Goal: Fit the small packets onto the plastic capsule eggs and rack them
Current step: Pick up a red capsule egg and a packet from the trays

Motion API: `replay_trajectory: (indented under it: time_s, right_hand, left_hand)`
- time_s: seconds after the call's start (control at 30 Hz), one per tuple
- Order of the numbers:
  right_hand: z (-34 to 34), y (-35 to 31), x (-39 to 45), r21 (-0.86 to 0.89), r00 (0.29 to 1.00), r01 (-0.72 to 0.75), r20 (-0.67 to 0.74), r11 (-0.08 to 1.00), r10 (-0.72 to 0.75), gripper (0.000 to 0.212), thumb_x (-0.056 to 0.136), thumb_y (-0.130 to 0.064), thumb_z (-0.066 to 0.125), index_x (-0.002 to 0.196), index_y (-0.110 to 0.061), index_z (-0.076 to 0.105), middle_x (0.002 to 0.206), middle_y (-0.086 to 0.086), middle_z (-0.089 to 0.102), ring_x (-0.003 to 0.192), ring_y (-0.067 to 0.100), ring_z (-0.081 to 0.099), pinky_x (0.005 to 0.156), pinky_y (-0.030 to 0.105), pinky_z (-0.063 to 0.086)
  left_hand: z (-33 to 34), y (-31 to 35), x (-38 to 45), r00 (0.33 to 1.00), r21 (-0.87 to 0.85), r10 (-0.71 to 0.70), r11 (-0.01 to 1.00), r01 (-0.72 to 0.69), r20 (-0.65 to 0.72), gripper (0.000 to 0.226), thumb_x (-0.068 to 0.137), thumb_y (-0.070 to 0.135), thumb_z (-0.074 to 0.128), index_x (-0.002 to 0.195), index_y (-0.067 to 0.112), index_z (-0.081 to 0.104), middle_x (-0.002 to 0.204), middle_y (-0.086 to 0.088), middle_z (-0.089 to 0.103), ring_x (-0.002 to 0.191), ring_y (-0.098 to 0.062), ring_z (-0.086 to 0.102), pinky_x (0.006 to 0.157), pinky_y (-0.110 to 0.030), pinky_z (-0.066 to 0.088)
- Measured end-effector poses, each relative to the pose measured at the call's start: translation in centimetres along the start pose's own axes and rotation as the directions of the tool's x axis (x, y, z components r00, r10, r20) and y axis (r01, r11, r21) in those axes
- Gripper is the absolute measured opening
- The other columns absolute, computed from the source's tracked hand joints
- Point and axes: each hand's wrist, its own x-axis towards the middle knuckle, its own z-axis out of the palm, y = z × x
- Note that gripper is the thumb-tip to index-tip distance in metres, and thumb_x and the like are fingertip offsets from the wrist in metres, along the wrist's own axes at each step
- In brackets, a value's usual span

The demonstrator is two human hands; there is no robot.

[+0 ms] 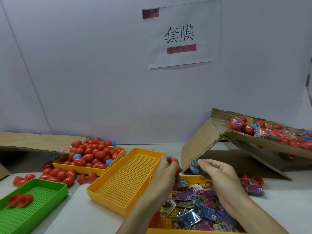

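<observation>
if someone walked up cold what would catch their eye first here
Probably the heap of red capsule eggs spilling out of the far-left yellow tray. Next, the hands at centre: the left hand grips a red egg, the right hand pinches a blue packet above the tray of packets.

Three yellow trays [94, 168], one green tray [50, 183], two hands [166, 173].

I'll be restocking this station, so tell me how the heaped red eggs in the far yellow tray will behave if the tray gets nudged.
The red eggs look smooth and rounded, so probably roll readily. They are heaped above the yellow tray rim, and several already lie outside, so more would likely spill.
</observation>
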Motion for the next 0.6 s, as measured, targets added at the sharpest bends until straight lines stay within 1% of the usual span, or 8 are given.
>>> replay_trajectory:
  time_s: [0.07, 0.13, 0.17, 0.27, 0.3, 0.4, 0.5, 0.6]
  right_hand:
    - [0.08, 0.03, -0.06, -0.012, 1.000, 0.016, -0.009, 1.000, -0.016, 0.010, 0.091, -0.019, 0.067, 0.090, -0.015, 0.077, 0.076, 0.003, 0.070, 0.071, 0.017, 0.058, 0.058, 0.030, 0.044]
    - [0.12, 0.02, -0.11, -0.007, 1.000, 0.026, -0.016, 1.000, -0.026, 0.010, 0.091, -0.020, 0.068, 0.089, -0.017, 0.077, 0.073, 0.002, 0.070, 0.073, 0.016, 0.059, 0.059, 0.030, 0.045]
    - [0.13, 0.01, -0.12, -0.001, 1.000, 0.026, -0.017, 1.000, -0.026, 0.010, 0.091, -0.020, 0.068, 0.089, -0.017, 0.077, 0.073, 0.002, 0.070, 0.073, 0.016, 0.059, 0.060, 0.030, 0.046]
    - [0.17, -0.06, -0.13, -0.001, 1.000, 0.026, -0.016, 1.000, -0.026, 0.010, 0.091, -0.021, 0.068, 0.089, -0.016, 0.077, 0.074, 0.004, 0.070, 0.073, 0.017, 0.060, 0.061, 0.031, 0.047]
    - [0.19, -0.07, -0.14, -0.005, 1.000, 0.027, -0.014, 1.000, -0.027, 0.010, 0.091, -0.021, 0.068, 0.090, -0.016, 0.077, 0.075, 0.005, 0.070, 0.074, 0.017, 0.060, 0.062, 0.031, 0.047]
    - [0.23, -0.03, -0.15, -0.016, 0.999, 0.035, -0.012, 0.999, -0.035, 0.010, 0.091, -0.021, 0.068, 0.090, -0.016, 0.077, 0.079, 0.008, 0.070, 0.074, 0.018, 0.059, 0.063, 0.032, 0.048]
    - [0.18, 0.07, -0.11, -0.022, 0.999, 0.039, -0.019, 0.999, -0.039, 0.010, 0.091, -0.022, 0.068, 0.089, -0.017, 0.077, 0.077, 0.005, 0.070, 0.076, 0.018, 0.059, 0.063, 0.032, 0.048]
    - [0.17, 0.11, -0.06, -0.026, 0.999, 0.036, -0.017, 0.999, -0.037, 0.010, 0.091, -0.022, 0.068, 0.089, -0.017, 0.077, 0.079, 0.008, 0.072, 0.075, 0.020, 0.060, 0.065, 0.033, 0.049]
  left_hand:
    - [-0.10, -0.11, -0.19, 0.988, 0.129, 0.152, 0.980, -0.148, -0.022, 0.015, 0.094, 0.018, 0.063, 0.101, 0.026, 0.053, 0.098, 0.001, 0.059, 0.074, -0.011, 0.061, 0.063, -0.022, 0.052]
    - [-0.05, 0.07, -0.28, 0.947, 0.237, 0.317, 0.926, -0.295, -0.059, 0.027, 0.086, 0.021, 0.074, 0.098, 0.033, 0.054, 0.098, 0.008, 0.058, 0.080, -0.002, 0.060, 0.067, -0.019, 0.054]
    - [0.00, 0.20, -0.38, 0.924, 0.264, 0.373, 0.902, -0.341, -0.080, 0.031, 0.083, 0.021, 0.078, 0.097, 0.034, 0.054, 0.096, 0.011, 0.057, 0.081, -0.001, 0.060, 0.069, -0.020, 0.055]
    - [0.09, 0.31, -0.49, 0.856, 0.327, 0.496, 0.841, -0.432, -0.144, 0.037, 0.078, 0.020, 0.083, 0.096, 0.036, 0.055, 0.097, 0.012, 0.056, 0.086, -0.007, 0.060, 0.073, -0.031, 0.059]
    - [0.04, 0.26, -0.47, 0.834, 0.355, 0.531, 0.816, -0.456, -0.151, 0.038, 0.078, 0.020, 0.083, 0.096, 0.037, 0.055, 0.097, 0.013, 0.056, 0.088, -0.008, 0.060, 0.073, -0.033, 0.060]
    - [0.01, 0.18, -0.51, 0.787, 0.406, 0.600, 0.761, -0.506, -0.143, 0.039, 0.078, 0.023, 0.083, 0.095, 0.041, 0.053, 0.095, 0.015, 0.055, 0.087, -0.006, 0.059, 0.068, -0.032, 0.060]
    - [0.08, 0.25, -0.60, 0.763, 0.383, 0.622, 0.757, -0.530, -0.173, 0.036, 0.077, 0.029, 0.083, 0.093, 0.042, 0.054, 0.088, 0.017, 0.057, 0.080, -0.007, 0.064, 0.060, -0.031, 0.060]
    - [-0.01, 0.73, -0.86, 0.746, 0.335, 0.628, 0.768, -0.546, -0.222, 0.029, 0.076, 0.041, 0.077, 0.095, 0.044, 0.054, 0.081, 0.018, 0.062, 0.071, -0.005, 0.067, 0.052, -0.025, 0.059]
